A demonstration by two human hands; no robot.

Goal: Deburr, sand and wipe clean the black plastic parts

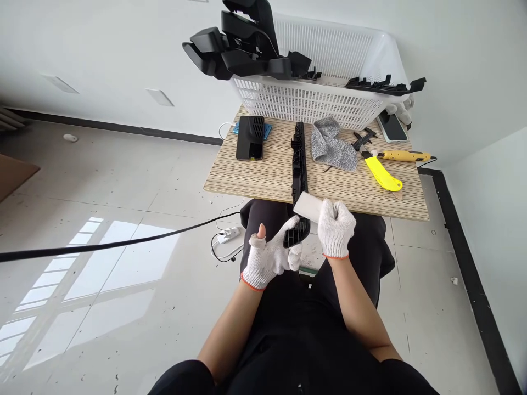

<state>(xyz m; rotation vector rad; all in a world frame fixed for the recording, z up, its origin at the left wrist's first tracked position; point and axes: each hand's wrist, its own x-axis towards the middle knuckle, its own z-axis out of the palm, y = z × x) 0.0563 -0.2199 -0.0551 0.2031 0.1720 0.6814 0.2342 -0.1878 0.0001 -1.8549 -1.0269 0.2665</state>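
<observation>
My left hand (269,255) wears a white knit glove with the thumb tip bare. Its fingers curl around the near end of a long black plastic part (299,164) that runs from the wooden table down past its front edge. My right hand (335,227), also in a white glove, is closed around a pale grey block (307,206) pressed against the black part just below the table edge. Both hands are over my lap.
A small striped wooden table (267,178) holds a black phone (250,137), a grey glove (331,145), a yellow cutter (382,174), a yellow-handled tool (403,156) and calipers (364,138). A white basket (313,101) with black plastic parts (242,49) stands behind. A black cable (115,244) crosses the floor.
</observation>
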